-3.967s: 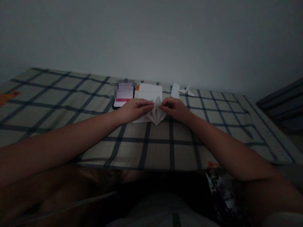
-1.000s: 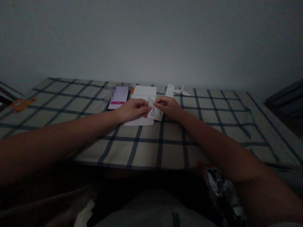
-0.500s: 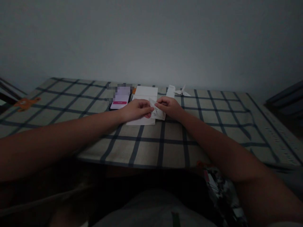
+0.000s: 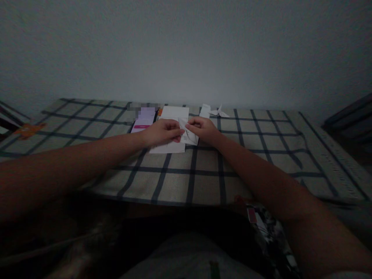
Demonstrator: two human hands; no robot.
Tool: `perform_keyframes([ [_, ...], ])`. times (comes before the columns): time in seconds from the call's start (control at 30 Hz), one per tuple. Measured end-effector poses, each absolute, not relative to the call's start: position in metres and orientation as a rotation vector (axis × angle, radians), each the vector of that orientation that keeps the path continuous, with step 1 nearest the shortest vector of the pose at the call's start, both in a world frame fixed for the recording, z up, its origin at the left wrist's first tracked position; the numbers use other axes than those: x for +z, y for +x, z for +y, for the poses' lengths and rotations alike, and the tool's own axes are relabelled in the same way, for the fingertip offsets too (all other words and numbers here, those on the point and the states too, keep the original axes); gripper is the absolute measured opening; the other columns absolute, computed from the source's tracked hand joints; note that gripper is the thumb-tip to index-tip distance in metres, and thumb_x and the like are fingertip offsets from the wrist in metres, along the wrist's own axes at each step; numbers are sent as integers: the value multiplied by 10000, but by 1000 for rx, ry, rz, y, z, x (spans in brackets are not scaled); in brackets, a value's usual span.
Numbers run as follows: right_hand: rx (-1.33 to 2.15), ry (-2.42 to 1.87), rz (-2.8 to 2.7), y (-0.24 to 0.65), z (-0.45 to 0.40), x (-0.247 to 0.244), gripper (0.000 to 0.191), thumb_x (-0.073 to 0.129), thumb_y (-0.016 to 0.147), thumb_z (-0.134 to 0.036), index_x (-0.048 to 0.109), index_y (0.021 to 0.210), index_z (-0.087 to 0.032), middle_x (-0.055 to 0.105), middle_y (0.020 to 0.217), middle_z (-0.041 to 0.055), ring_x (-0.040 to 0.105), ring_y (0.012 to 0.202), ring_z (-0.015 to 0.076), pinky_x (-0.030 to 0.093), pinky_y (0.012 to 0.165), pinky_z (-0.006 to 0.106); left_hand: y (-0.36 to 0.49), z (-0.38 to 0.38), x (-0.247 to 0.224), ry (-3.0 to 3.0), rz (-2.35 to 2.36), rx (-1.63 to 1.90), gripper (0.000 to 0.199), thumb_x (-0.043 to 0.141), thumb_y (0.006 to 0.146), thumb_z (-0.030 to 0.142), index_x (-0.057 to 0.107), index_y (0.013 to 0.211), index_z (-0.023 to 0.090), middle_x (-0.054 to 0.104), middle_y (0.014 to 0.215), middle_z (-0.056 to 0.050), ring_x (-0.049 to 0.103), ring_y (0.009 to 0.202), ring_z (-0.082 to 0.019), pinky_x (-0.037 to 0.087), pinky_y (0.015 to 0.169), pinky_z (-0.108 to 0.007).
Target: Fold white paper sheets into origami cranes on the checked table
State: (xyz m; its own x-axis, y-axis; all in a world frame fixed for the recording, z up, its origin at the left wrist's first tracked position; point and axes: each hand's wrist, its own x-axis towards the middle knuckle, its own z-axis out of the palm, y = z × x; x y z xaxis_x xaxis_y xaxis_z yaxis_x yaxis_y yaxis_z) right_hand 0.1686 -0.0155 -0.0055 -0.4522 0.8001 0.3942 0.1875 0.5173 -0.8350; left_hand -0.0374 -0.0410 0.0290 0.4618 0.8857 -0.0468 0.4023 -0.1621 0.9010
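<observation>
Between my two hands is a piece of folded white paper (image 4: pixel 189 136), held over the right part of a white booklet or stack of sheets (image 4: pixel 174 112). My left hand (image 4: pixel 165 131) pinches the paper's left side between thumb and fingers. On the upper right side, my right hand (image 4: pixel 203 129) grips it with thumb and index finger. The fingertips hide some of the folds. Just beyond my right hand lie a white paper strip (image 4: pixel 205 111) and a folded paper crane (image 4: pixel 219 112).
A phone (image 4: pixel 142 123) with a lit screen lies left of the booklet, beside a small orange object (image 4: pixel 160 111). An orange shape (image 4: pixel 30 130) is at the table's left edge. The checked tablecloth (image 4: pixel 174 182) reaches the wall (image 4: pixel 186 50). A shiny patterned bag (image 4: pixel 270 232) hangs below the front edge.
The whole view has shifted slightly, so things on the table appear a little further left. Both hands keep hold of the folded paper, with only slight finger movement.
</observation>
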Motion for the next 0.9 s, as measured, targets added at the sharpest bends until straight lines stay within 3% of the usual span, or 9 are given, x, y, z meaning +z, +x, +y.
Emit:
perform_keyframes([
  [0.6,1049,-843,-1968,167,-18,0,245,641,783,-384,620,825,-144,598,763,17,498,682,122,410,656,277,-49,-37,31,1752,1200,557,223,707,810,365,650,777,152,684,720,-22,631,643,-117,466,592,-224],
  [0.9,1077,-922,-1862,171,-13,0,189,654,778,-342,625,810,-157,645,798,33,574,754,157,453,703,296,-40,-30,27,1623,1107,699,196,714,796,331,663,788,142,636,737,-19,583,664,-105,496,667,-247],
])
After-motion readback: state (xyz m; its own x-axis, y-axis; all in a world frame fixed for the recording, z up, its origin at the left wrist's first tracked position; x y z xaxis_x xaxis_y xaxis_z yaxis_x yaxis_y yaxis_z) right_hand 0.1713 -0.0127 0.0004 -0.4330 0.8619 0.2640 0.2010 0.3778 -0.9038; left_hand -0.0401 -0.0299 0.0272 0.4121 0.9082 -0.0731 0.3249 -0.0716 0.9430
